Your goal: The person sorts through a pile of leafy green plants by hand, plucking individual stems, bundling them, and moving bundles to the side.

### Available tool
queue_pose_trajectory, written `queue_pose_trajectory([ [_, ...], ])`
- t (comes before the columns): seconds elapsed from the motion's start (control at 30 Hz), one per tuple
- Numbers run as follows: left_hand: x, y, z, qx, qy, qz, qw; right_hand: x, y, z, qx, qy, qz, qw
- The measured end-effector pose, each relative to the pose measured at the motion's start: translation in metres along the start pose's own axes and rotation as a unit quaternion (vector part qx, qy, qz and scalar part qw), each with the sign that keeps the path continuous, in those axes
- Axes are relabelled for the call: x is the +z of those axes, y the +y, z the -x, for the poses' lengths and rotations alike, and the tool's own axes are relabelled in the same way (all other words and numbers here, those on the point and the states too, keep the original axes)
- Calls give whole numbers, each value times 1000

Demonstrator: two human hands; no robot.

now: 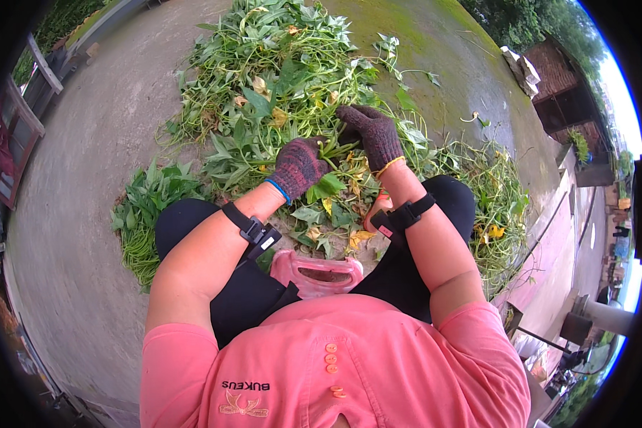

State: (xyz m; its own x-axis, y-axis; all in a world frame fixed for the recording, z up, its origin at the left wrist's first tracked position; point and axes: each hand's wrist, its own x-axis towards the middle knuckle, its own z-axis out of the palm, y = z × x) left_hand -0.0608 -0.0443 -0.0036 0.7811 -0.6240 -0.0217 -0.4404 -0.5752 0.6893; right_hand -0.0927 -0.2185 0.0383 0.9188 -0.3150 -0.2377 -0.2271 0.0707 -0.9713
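My left hand (pixel 301 165), in a dark red knitted glove with a blue cuff, is closed around a small bunch of green leafy stems (pixel 333 150). Their cut ends stick out towards my right hand (pixel 372 131), whose similar glove has a yellow cuff. The right fingers are bent at the far side of the bunch; whether they grip a stem is hidden. A large heap of leafy green vines (pixel 278 69) lies just beyond both hands. Loose leaves, some yellow (pixel 360 238), lie below them. Beside my left knee is a neat pile of leafy stems (pixel 158 198).
A pink plastic stool (pixel 316 273) shows between my legs. Tangled vines (pixel 495 214) lie beyond my right knee. The concrete floor (pixel 85 241) is mossy at the far side. A wooden-framed window (pixel 13 144) stands at far left, pale blocks (pixel 521 69) at upper right.
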Motion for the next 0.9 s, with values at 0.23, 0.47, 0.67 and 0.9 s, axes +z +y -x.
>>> queue_pose_trajectory([
  [0.23, 18, -17, -7, 27, -123, 9, 992, -5, 13, -9, 17, 28, -41, 999],
  [0.47, -56, -64, -18, -290, 114, 381, 870, -37, 12, -4, -4, 39, -89, 995],
  [0.67, -77, -46, -10, -236, 195, 430, 849, -47, 12, 3, -4, 3, -32, 999],
  [0.9, -77, -36, -14, -197, 127, 463, 855, -31, -1, 12, 5, -58, -43, 997],
])
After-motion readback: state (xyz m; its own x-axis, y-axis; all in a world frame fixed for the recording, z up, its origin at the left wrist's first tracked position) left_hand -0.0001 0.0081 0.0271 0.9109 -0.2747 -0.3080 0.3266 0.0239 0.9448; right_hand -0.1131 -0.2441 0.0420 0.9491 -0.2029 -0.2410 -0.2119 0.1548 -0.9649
